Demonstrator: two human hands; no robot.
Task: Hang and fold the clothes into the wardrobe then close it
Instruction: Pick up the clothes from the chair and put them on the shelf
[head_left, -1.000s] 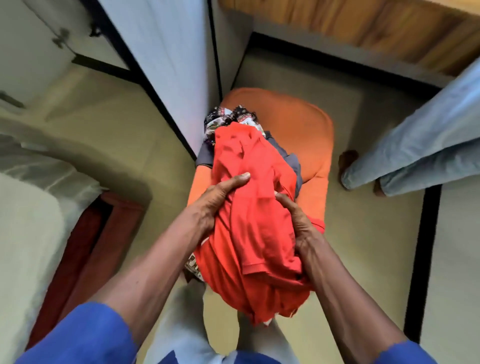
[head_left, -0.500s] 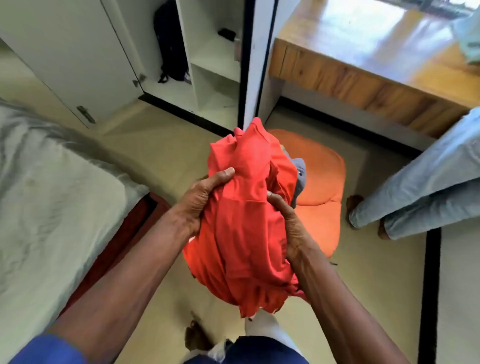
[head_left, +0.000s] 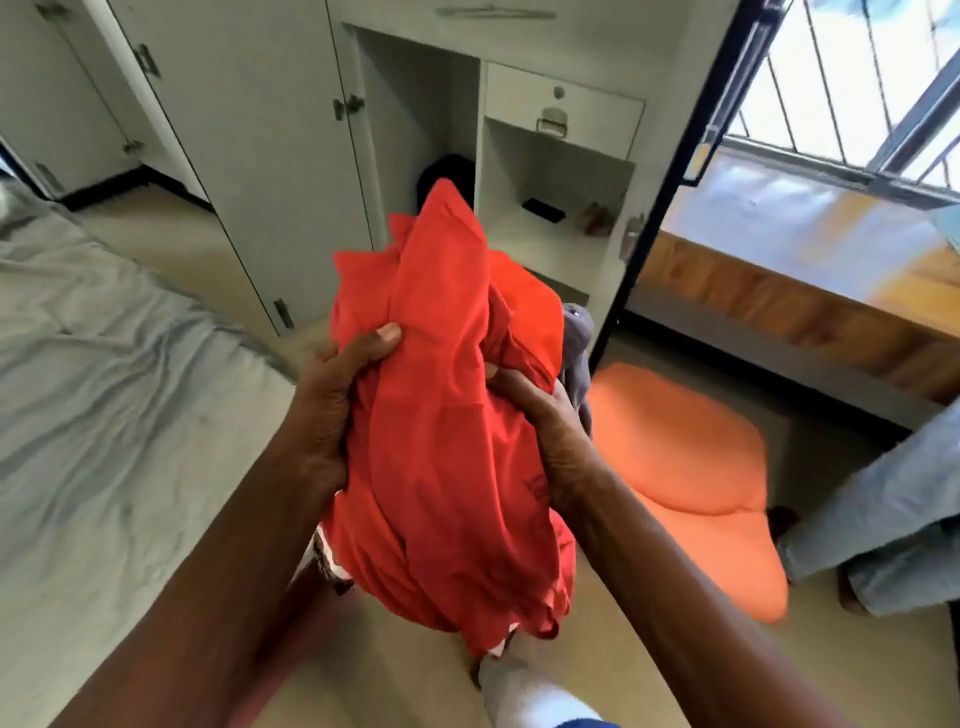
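Note:
A bundle of clothes is held up in front of me, a crumpled red garment (head_left: 447, 426) on the outside. A grey garment (head_left: 577, 343) pokes out at its right and a patterned cloth (head_left: 324, 564) shows beneath. My left hand (head_left: 332, 410) grips the bundle's left side, thumb on top. My right hand (head_left: 545, 431) grips its right side. Straight ahead stands the white wardrobe (head_left: 561, 171), open, with shelves, a drawer (head_left: 563, 106) and a tall compartment holding a dark item (head_left: 448, 174).
The wardrobe's left door (head_left: 249, 156) stands open. A bed with a grey sheet (head_left: 104, 395) fills the left. An orange cushion seat (head_left: 685, 467) lies on the floor at right, by a wooden desk (head_left: 789, 291). Another person's jeans-clad legs (head_left: 883, 530) stand at far right.
The bundle has been lifted off the orange cushion and carried up toward the wardrobe. My view has risen from the floor to the open wardrobe. Both hands keep their grip.

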